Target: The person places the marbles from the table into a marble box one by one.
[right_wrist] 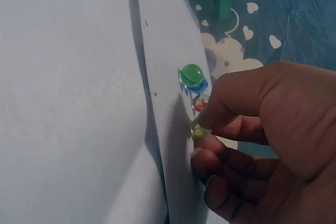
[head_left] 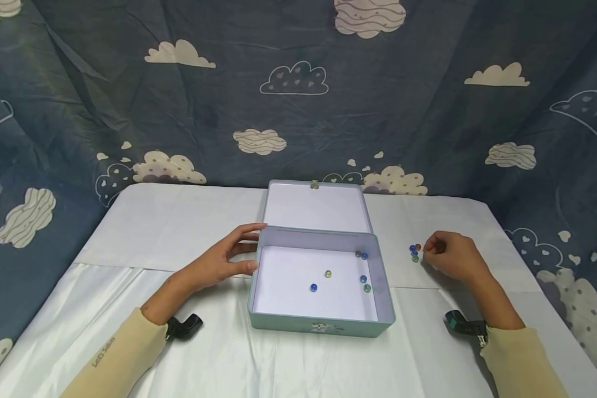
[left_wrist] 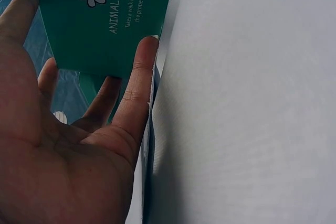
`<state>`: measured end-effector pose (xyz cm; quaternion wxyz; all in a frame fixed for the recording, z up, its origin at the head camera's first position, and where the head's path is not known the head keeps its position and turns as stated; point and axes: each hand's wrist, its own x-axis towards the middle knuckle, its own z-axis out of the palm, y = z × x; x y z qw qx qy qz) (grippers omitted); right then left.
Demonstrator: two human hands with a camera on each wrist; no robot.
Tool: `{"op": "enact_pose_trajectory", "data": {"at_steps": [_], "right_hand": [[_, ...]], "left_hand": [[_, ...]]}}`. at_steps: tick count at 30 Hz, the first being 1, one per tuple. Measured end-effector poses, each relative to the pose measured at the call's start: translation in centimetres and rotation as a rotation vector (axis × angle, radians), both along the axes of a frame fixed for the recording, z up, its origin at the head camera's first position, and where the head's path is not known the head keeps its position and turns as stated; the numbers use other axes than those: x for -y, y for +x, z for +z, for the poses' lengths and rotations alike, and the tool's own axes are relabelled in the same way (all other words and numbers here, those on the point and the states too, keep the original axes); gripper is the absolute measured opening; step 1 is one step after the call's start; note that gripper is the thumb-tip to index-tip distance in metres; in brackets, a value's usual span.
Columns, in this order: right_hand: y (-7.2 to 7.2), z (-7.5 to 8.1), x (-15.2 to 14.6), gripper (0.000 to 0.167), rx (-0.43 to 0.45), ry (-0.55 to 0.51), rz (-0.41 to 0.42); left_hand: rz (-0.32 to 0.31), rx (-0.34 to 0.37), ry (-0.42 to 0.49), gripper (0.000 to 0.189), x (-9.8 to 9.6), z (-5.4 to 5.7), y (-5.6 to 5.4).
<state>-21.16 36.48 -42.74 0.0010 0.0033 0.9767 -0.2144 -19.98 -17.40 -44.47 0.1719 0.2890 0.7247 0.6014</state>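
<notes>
A hinged green tin box [head_left: 323, 329] stands with its lid [head_left: 318, 205] tipped back. Several glass marbles lie scattered on its white floor, among them a blue marble [head_left: 313, 287] and a yellow one [head_left: 328, 273]. My left hand [head_left: 224, 257] rests its spread fingertips against the box's left wall, whose printed side [left_wrist: 105, 19] fills the top of the left wrist view. To the box's right, a small cluster holds a green marble [right_wrist: 191, 75], an orange-red marble [right_wrist: 200, 103] and blue ones. Beside them my right hand [head_left: 450, 255] pinches a yellow-green marble [right_wrist: 199, 128] between thumb and finger.
A white cloth [head_left: 204, 359] covers the table, with a fold line crossing it. Behind hangs a dark blue curtain [head_left: 298, 119] with cloud prints. A black camera [head_left: 184, 327] sits on the left wrist and another camera [head_left: 464, 323] on the right.
</notes>
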Motion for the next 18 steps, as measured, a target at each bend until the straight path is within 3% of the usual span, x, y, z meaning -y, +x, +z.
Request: {"op": "enact_pose_trajectory", "data": {"at_steps": [9, 18], "right_hand": [[0.9, 2.1, 1.8, 0.016, -0.052, -0.012, 0.029], [3.5, 5.9, 6.5, 0.014, -0.231, -0.052, 0.156]], "left_hand": [[-0.008, -0.004, 0.003, 0.078, -0.1, -0.1, -0.1], [0.004, 0.007, -0.008, 0.078, 0.0, 0.1, -0.1]]}}
